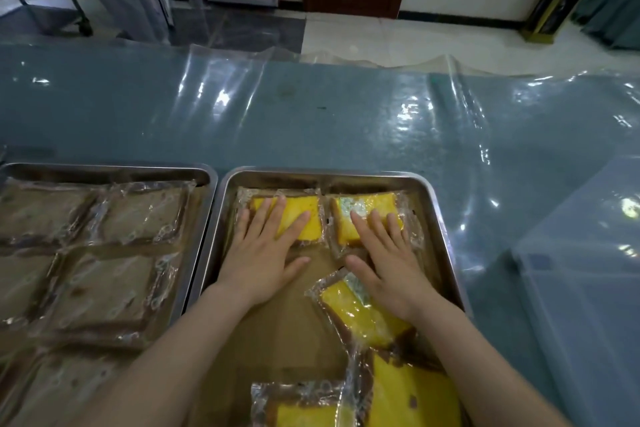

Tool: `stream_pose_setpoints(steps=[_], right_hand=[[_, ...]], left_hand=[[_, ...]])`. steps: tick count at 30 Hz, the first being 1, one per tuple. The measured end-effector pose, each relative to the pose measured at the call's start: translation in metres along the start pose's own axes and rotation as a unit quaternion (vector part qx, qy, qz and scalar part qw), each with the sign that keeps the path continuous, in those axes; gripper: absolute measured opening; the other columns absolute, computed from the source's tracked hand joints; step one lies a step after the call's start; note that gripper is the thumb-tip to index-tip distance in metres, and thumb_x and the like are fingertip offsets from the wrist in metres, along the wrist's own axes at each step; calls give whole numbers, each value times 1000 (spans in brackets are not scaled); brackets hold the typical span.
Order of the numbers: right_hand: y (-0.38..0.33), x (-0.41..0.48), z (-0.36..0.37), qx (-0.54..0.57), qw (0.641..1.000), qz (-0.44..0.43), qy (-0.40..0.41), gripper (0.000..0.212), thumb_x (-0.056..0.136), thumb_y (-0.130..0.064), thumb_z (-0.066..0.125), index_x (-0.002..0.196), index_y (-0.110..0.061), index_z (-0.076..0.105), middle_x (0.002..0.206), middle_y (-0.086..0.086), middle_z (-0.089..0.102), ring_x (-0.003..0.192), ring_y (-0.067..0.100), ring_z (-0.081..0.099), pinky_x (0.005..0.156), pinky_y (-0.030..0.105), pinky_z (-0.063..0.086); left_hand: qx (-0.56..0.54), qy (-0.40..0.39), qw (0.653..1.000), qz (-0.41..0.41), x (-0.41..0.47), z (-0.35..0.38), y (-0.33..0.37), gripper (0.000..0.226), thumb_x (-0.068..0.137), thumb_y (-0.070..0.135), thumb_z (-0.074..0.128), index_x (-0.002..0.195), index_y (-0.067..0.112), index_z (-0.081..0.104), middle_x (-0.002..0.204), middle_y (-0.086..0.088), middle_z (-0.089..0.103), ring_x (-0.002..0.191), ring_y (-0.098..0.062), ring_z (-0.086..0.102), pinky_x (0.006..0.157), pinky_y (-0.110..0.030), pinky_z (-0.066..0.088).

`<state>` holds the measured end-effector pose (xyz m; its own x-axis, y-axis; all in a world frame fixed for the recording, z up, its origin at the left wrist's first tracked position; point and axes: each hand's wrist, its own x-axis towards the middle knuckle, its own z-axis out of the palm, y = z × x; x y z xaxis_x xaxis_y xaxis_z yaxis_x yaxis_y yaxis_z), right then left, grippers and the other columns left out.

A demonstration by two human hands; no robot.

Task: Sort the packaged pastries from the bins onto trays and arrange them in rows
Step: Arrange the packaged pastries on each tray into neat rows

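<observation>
Both hands lie flat with straight fingers, gripping nothing: the left hand (263, 253) presses the yellow pastry (301, 215) at the 11 o'clock corner of the right tray (325, 175), and the right hand (384, 260) presses its neighbour (374, 206) at 1 o'clock. The slick wrappers could slide under that pressure and skew the row. The right wrist, passing over the loose packet (360, 312) at 5 o'clock, might drag it further askew.

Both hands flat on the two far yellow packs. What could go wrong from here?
1. Left hand and right hand press flat on the far-left pack and far-right pack; hard pressure may squash the cake.
2. The right wrist overlaps the tilted pack; pulling back may drag it further askew on the right tray.
</observation>
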<state>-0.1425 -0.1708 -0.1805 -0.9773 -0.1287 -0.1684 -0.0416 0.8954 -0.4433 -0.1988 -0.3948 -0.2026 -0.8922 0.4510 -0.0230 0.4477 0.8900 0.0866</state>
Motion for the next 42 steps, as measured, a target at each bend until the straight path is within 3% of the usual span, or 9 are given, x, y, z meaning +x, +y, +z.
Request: stream_pose_setpoints(steps=[5, 13, 18, 24, 27, 32, 36, 39, 42], right_hand=[[6, 13, 8, -63, 998, 2, -23, 78, 73, -80, -3, 142, -48, -20, 147, -5, -40, 127, 14, -48, 106, 37, -27], [22, 9, -12, -75, 990, 35, 116, 49, 95, -22, 51, 142, -32, 42, 155, -3, 27, 143, 23, 14, 115, 42, 18], [4, 17, -24, -69, 970, 17, 232, 26, 94, -11, 50, 113, -17, 67, 116, 4, 65, 115, 28, 51, 97, 38, 34], [-18, 38, -62, -137, 916, -44, 374, 34, 68, 8, 66, 90, -18, 69, 75, 2, 63, 74, 28, 56, 77, 33, 27], [-16, 47, -66, -103, 971, -45, 210, 20, 90, -22, 60, 108, -24, 67, 101, -1, 67, 95, 26, 59, 89, 37, 34], [6, 34, -53, -26, 995, -31, -94, 72, 72, -58, 71, 137, -40, 44, 147, -12, 39, 136, 14, 31, 112, 38, 27], [11, 17, -49, 18, 994, -16, -108, 73, 76, -37, 77, 137, -40, 37, 148, -13, 36, 137, 12, 29, 113, 38, 25], [5, 14, -59, 31, 999, -14, -10, 25, 86, -25, 66, 108, -32, 60, 115, -9, 65, 108, 15, 57, 92, 36, 45], [-4, 18, -77, -35, 989, -58, 131, 19, 89, -16, 59, 93, -31, 69, 96, -11, 65, 95, 15, 57, 82, 31, 41]], left_hand=[[-15, 6, 1000, 1, -1, 1, -2, 69, 80, 73, 3, 139, 48, -22, 151, 0, -28, 139, -21, -29, 111, -42, -20], [-45, 42, 998, -6, -7, -1, 0, 60, 91, 57, 21, 147, 42, 1, 157, 1, -9, 142, -15, -19, 115, -40, -12], [-62, 85, 994, -26, -11, -4, 7, 56, 93, 39, 44, 146, 25, 30, 156, -5, 17, 144, -19, 5, 117, -40, 0], [-60, 103, 992, -37, -9, -2, 9, 55, 87, 29, 57, 139, 17, 44, 150, -11, 33, 142, -26, 20, 116, -43, 8], [-59, 96, 993, -39, -9, -1, 9, 55, 89, 31, 55, 141, 20, 40, 152, -9, 29, 143, -24, 19, 116, -42, 6], [-57, 88, 994, -42, -8, -1, 9, 56, 91, 34, 48, 144, 23, 35, 154, -6, 25, 143, -21, 15, 116, -39, 2], [-59, 82, 994, -42, -9, -3, 9, 55, 91, 35, 45, 144, 23, 35, 154, -6, 24, 143, -21, 15, 117, -40, 5], [-61, 76, 994, -43, -9, -5, 10, 55, 91, 35, 46, 144, 23, 35, 154, -6, 24, 143, -21, 15, 117, -41, 6], [-67, 83, 993, -41, -10, -5, 10, 53, 91, 33, 50, 141, 21, 40, 152, -9, 30, 142, -23, 20, 116, -43, 11]])
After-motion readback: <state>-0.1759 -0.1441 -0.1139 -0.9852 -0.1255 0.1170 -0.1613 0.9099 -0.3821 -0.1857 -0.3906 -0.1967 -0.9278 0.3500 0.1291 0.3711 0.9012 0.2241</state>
